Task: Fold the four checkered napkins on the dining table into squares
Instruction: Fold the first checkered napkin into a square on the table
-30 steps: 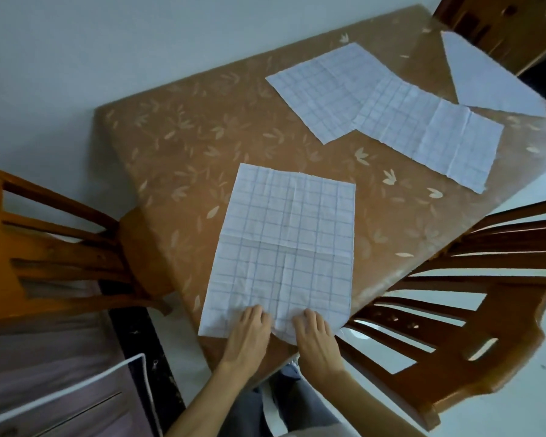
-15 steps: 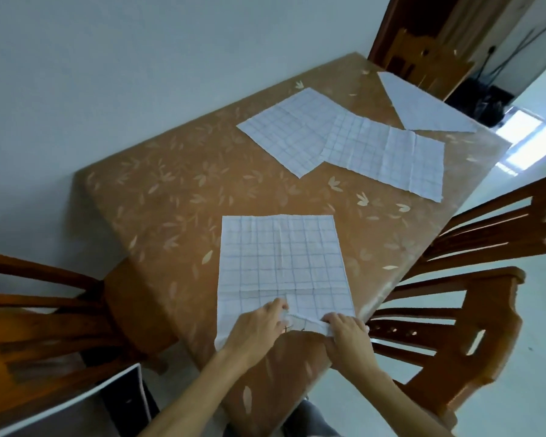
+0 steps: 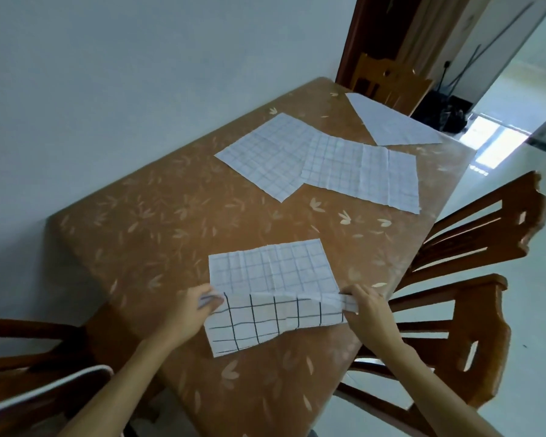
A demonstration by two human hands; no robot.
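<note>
Both hands are on the near napkin (image 3: 270, 275), which sits at the person's end of the table (image 3: 158, 222). The left hand (image 3: 186, 310) has its fingers and thumb pressed together on a bunched bit of cloth at the napkin's left side. The right hand (image 3: 369, 310) pinches the right side the same way, so one edge runs pretty much taut from hand to hand.

Beyond that held line, the far part of the napkin lies flat on the table with faint checks. On the person's side of the line, the cloth shows bold dark grid lines and looks a bit wavy, not pressed down.

Further up the table a second napkin (image 3: 265, 156) lies open, and a third napkin (image 3: 366, 171) lies open too, overlapping its right corner. A fourth napkin (image 3: 391, 124) is at the far corner, apart from those two. It looks like a triangle from here and I can't make out its checks.

There's a wooden chair (image 3: 473, 247) tucked in along the right side.
</note>
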